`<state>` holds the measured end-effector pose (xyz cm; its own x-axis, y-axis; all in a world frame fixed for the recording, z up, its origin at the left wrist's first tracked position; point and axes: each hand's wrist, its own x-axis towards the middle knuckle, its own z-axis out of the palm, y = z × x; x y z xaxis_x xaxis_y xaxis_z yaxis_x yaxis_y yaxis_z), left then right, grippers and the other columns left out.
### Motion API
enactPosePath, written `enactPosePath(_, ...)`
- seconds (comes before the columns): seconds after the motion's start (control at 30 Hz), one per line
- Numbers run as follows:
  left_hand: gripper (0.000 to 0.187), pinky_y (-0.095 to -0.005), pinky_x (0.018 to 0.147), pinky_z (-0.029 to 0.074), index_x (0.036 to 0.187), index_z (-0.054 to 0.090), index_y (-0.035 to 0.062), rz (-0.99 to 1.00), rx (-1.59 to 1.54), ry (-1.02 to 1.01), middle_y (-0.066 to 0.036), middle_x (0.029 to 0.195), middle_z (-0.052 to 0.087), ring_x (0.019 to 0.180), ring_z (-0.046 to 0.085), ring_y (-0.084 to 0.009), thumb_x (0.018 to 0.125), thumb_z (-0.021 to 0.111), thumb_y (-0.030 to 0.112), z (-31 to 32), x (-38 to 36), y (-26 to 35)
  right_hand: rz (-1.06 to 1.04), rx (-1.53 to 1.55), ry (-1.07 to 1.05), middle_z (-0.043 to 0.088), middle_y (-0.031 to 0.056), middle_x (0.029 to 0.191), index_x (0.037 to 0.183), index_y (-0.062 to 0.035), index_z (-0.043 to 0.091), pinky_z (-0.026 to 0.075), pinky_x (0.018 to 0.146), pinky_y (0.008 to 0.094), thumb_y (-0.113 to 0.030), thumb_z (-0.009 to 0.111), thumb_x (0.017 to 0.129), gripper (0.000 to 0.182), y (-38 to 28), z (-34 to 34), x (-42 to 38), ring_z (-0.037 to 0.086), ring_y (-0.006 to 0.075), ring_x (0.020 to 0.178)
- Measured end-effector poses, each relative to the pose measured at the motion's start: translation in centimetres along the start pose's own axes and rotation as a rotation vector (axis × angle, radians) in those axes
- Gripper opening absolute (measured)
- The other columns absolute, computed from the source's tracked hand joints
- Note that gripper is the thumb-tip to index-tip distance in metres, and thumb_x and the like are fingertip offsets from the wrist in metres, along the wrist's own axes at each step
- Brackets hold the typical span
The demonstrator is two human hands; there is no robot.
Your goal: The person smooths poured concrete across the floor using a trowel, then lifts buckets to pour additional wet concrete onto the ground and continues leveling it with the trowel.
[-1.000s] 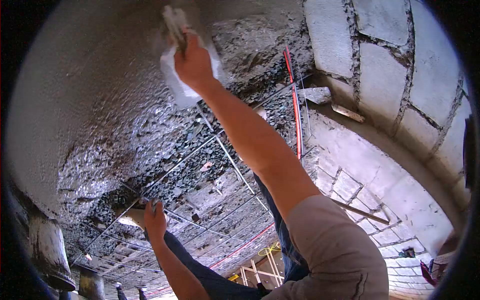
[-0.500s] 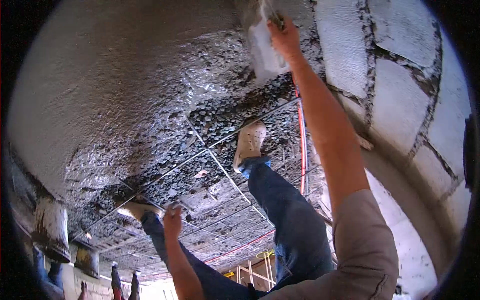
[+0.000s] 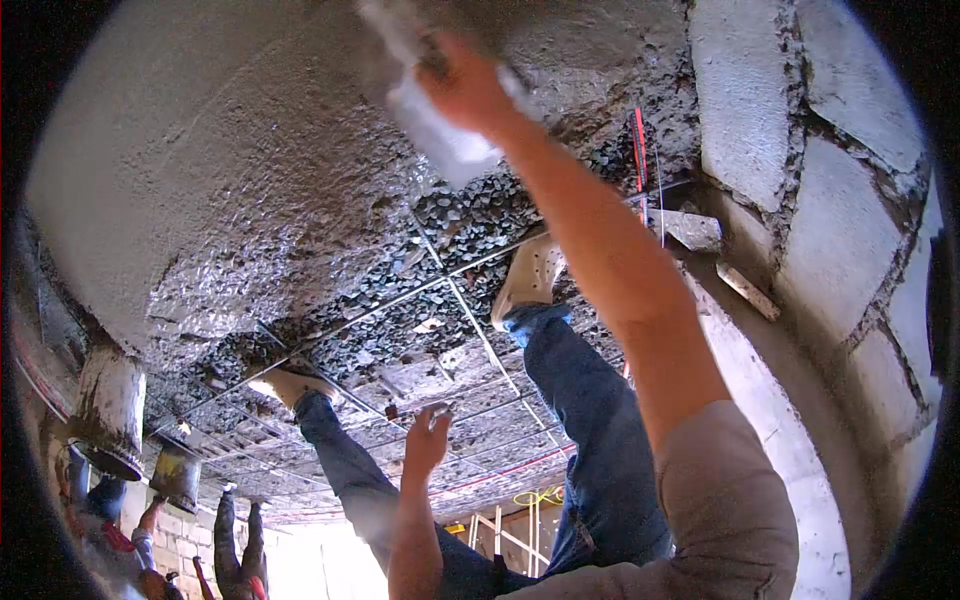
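Observation:
My right hand (image 3: 465,88) is closed around the handle of a plastering trowel (image 3: 440,135), its pale flat blade blurred by motion. The blade lies over the wet concrete (image 3: 250,150), near where smooth grey surface meets loose gravel (image 3: 470,208). My left hand (image 3: 426,445) hangs by my knee above the steel mesh, its fingers loosely curled and parted, with grey on the tips. Nothing I can make out is in it. Two light perforated clogs (image 3: 530,270) stand on the gravel among the thin rebar rods (image 3: 385,304).
A stone wall (image 3: 745,110) curves along the right side. A red pipe or cable (image 3: 640,150) runs beside a concrete block (image 3: 690,230). At the left stands a cement-smeared cylinder (image 3: 110,410). Other people (image 3: 240,540) show at the lower left.
My right hand has swept the trowel left across the concrete. My left hand has shifted right, its fingers looser. The view has turned slightly, bringing more people into the lower left.

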<state>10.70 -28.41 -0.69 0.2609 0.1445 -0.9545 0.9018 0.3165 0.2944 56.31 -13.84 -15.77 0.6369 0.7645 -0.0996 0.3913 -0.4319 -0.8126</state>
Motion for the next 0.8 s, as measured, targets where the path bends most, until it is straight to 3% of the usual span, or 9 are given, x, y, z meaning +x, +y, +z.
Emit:
enactPosePath(0.07,0.031,-0.0311,0.079,0.043,0.106,0.056,0.0023,0.056,0.046,0.020,-0.016,0.094,0.062,0.089,0.059,-0.0261,0.084,0.055,0.023,-1.4,-1.7,1.1,0.001,0.032,-0.058,0.055,0.0191,0.110,0.121,-0.0069,0.044,0.047,0.079,0.0384,-0.032,0.056,0.082,0.048,-4.8,2.7,-1.6,0.057,0.0281,0.096)
enactPosePath(0.13,0.031,-0.0311,0.078,0.044,0.107,0.056,0.0026,0.055,0.031,0.035,-0.016,0.095,0.062,0.088,0.059,-0.0259,0.083,0.055,0.023,-2.2,-2.7,2.1,0.001,0.213,-0.406,0.041,0.0182,0.126,0.132,-0.0105,0.028,0.038,0.092,0.0447,-0.012,0.056,0.073,0.066,-9.7,4.9,-3.3,0.043,0.0359,0.111)
enactPosePath(0.17,0.031,-0.0312,0.077,0.044,0.107,0.056,0.0024,-0.001,-0.026,0.025,-0.016,0.095,0.062,0.089,0.059,-0.0259,0.083,0.054,0.023,-2.7,-3.0,1.8,-0.061,0.062,-0.383,0.050,0.0217,0.112,0.132,-0.0089,0.026,0.043,0.084,0.0467,-0.015,0.053,0.075,0.064,-11.8,6.5,-4.4,0.052,0.0376,0.099)
enactPosePath(0.23,0.031,-0.0314,0.077,0.044,0.106,0.056,0.0017,0.010,-0.046,0.020,-0.017,0.094,0.062,0.088,0.059,-0.0261,0.083,0.054,0.023,-3.4,-3.3,0.5,0.064,-0.070,-0.697,0.059,0.0190,0.086,0.128,-0.0068,0.031,0.048,0.067,0.0452,-0.027,0.046,0.084,0.051,-14.3,9.8,-5.2,0.059,0.0330,0.076)
enactPosePath(0.33,0.032,-0.0318,0.076,0.044,0.105,0.056,0.0012,-0.002,-0.076,0.043,-0.017,0.094,0.062,0.088,0.059,-0.0265,0.083,0.054,0.024,-4.0,-3.0,-1.6,-0.094,-0.173,-0.661,0.058,0.0155,0.073,0.123,-0.0057,0.033,0.048,0.060,0.0456,-0.023,0.049,0.081,0.048,-15.2,12.7,-5.1,0.058,0.0318,0.064)
enactPosePath(0.43,0.032,-0.0322,0.076,0.044,0.104,0.057,0.0016,-0.036,-0.076,0.090,-0.017,0.093,0.062,0.088,0.059,-0.0271,0.083,0.054,0.025,-3.8,-3.0,-1.1,-0.032,-0.172,-0.556,0.059,0.0187,0.076,0.123,-0.0041,0.032,0.048,0.061,0.0454,-0.022,0.050,0.080,0.050,-13.4,11.8,-1.6,0.059,0.0334,0.066)
enactPosePath(0.63,0.031,-0.0298,0.074,0.044,0.103,0.057,0.0019,0.030,0.079,0.091,-0.016,0.090,0.063,0.085,0.060,-0.0224,0.082,0.057,0.024,-1.8,-1.4,3.9,0.066,-0.193,-0.092,0.059,0.0242,0.077,0.123,-0.0002,0.033,0.047,0.066,0.0485,-0.024,0.048,0.082,0.049,-7.6,1.9,7.4,0.059,0.0396,0.072)
enactPosePath(0.77,0.027,-0.0290,0.079,0.042,0.102,0.060,0.0056,-0.095,-0.115,0.050,-0.012,0.089,0.062,0.086,0.056,-0.0178,0.083,0.054,0.024,1.5,0.2,5.1,0.123,-0.197,0.025,0.059,0.0245,0.076,0.125,-0.0002,0.033,0.047,0.065,0.0482,-0.025,0.048,0.083,0.050,-3.3,-4.5,11.6,0.059,0.0389,0.071)
enactPosePath(0.8,0.023,-0.0274,0.073,0.043,0.100,0.060,0.0046,-0.081,-0.039,0.070,-0.011,0.087,0.063,0.081,0.057,-0.0158,0.084,0.054,0.020,1.8,0.0,8.4,0.140,-0.178,0.090,0.060,0.0242,0.077,0.124,-0.0004,0.034,0.047,0.065,0.0482,-0.026,0.049,0.084,0.050,-2.0,-5.8,12.3,0.059,0.0389,0.072)
